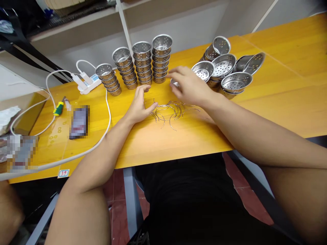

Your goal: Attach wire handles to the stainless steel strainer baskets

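My left hand (140, 105) rests on the table with fingers curved and thumb apart, holding nothing. Its thumb reaches over the edge of a loose pile of thin curved metal wires (166, 112). My right hand (190, 86) is beyond the pile, its thumb and fingers around a perforated metal cup (175, 82). Most of that cup is hidden behind the hand. Left of it rise several stacks of similar cups, the closest stack (160, 64) near my right fingertips. More perforated cups (223, 64) stand or lean in a loose group to the right.
A white power strip (89, 84) with plugs and a long white cable (108, 117) lies on the left. Nearby are a green-yellow screwdriver (59, 108) and a blurred dark flat object (79, 121). Shelving (122, 23) borders the yellow table (153, 144) at the back.
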{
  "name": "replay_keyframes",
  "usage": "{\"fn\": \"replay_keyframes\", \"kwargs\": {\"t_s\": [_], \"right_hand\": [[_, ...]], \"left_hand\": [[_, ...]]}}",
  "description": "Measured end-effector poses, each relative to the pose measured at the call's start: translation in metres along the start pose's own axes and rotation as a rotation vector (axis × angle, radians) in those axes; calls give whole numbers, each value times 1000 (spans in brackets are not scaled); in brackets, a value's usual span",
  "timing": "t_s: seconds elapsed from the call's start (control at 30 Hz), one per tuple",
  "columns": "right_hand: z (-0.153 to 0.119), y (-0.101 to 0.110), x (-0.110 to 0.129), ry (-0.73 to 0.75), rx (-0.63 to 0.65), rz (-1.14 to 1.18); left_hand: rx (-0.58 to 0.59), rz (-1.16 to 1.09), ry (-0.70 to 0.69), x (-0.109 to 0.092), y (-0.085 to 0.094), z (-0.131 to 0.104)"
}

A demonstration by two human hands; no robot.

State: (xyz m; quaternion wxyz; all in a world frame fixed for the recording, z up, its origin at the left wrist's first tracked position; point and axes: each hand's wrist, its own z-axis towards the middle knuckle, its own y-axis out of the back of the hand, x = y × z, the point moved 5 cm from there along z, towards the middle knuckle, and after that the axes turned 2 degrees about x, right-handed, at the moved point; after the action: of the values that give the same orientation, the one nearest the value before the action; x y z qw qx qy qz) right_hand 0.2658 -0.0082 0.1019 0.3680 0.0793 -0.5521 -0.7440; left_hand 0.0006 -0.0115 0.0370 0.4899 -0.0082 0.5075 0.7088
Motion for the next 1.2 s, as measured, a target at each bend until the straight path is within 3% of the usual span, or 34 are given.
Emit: {"fn": "replay_keyframes", "kwargs": {"t_s": [0.1, 0.2, 0.27, 0.33, 0.5, 0.63, 1.2], "right_hand": [[9, 33, -5, -69, -200, 68], [39, 56, -17, -50, -260, 142], [68, 63, -25, -68, -194, 195], [98, 65, -34, -194, -94, 238], [143, 58, -26, -264, 125, 205], [152, 54, -25, -278, 107, 95], [151, 50, -29, -314, 68, 56]], "left_hand": [[-9, -7, 12, 0, 2, 0], [-12, -5, 23, 1, 3, 0], [-11, -1, 28, 1, 3, 0], [-8, 1, 33, 1, 3, 0], [1, -3, 40, 1, 4, -1], [0, -15, 39, 3, 4, -2], [-9, -28, 61, 4, 5, -2]]}}
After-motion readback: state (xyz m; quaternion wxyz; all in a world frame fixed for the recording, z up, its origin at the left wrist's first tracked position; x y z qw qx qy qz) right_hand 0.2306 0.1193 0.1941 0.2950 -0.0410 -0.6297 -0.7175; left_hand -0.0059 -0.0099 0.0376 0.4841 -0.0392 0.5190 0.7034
